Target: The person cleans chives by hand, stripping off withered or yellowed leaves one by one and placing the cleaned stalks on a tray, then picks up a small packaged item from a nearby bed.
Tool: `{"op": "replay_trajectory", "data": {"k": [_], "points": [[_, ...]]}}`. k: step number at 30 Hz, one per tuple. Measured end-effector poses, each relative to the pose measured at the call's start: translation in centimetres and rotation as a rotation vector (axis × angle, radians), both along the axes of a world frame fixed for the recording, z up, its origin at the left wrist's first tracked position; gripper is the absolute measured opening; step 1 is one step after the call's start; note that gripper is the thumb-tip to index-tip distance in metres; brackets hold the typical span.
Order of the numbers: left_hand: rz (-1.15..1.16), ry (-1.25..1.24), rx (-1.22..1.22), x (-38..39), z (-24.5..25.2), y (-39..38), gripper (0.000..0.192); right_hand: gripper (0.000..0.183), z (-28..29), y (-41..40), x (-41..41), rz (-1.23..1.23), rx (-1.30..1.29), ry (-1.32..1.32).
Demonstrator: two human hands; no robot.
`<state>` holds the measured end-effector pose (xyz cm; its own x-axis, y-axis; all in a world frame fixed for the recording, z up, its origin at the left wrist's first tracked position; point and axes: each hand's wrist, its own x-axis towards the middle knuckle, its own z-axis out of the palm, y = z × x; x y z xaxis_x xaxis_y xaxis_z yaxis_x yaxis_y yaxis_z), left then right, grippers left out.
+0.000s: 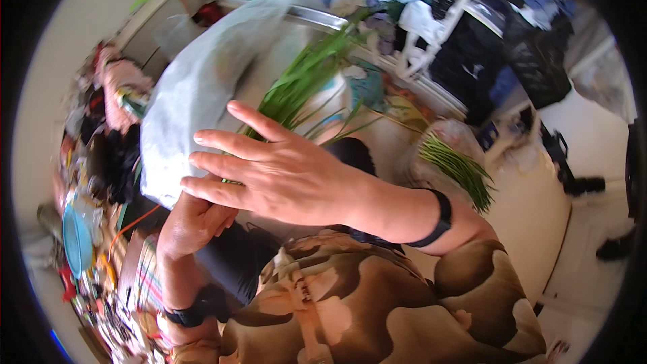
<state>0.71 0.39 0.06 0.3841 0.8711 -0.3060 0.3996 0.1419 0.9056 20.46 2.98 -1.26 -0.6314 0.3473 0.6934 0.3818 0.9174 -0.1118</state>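
Note:
My left hand (187, 225) is curled around the lower end of a bunch of long green leaves (303, 78), which look like garlic chives. The bunch slants up and away, its far tips blurred. Over it my right hand (288, 174) spreads its fingers, palm down, covering part of the stems and of the left fingers. Whether the right palm touches the leaves cannot be seen. A large translucent white plastic bag (177, 111) stands just beyond the hands, on the left of the leaves.
To the right, a second bunch of green stems (455, 169) lies by a clear plastic bag (452, 134). A blue basin (77, 240) sits among clutter at the left. Clothes and bags fill a white-framed rack (455, 10) at the back. A dark-clad knee (354, 154) is below the leaves.

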Motion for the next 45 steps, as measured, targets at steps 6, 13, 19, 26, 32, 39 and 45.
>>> {"op": "replay_trajectory", "data": {"k": [6, 13, 19, 26, 32, 39, 45], "points": [[-0.295, 0.27, 0.44, 5.4, 0.0, 3.2, 0.043, 0.022, -3.4, 0.8, 5.2, -0.277, -0.245, -0.175], [-0.028, -0.181, 0.308, 5.4, -0.3, 4.2, 0.085, 0.019, -5.2, -1.9, 22.6, -1.111, -0.72, -0.234], [0.022, -0.001, 0.19, 0.2, -4.8, 3.3, 0.051, 0.024, -9.6, -5.7, 36.0, -1.373, -0.458, -0.49], [0.125, 0.066, 0.092, -1.0, -5.7, 1.6, 0.043, 0.037, -22.0, -7.6, 37.7, -1.449, -0.756, -0.375], [0.135, 0.048, 0.101, -1.7, -6.9, 1.3, 0.044, 0.054, -24.6, -7.9, 38.7, -1.409, -0.855, -0.473], [0.215, 0.069, 0.109, -1.6, -6.0, -0.4, 0.041, 0.073, -20.5, -5.4, 36.1, -1.304, -1.008, -0.37], [0.298, 0.037, 0.18, -2.0, -6.1, -0.6, 0.035, 0.065, -16.5, -4.5, 35.1, -1.204, -0.767, -0.27]]}}
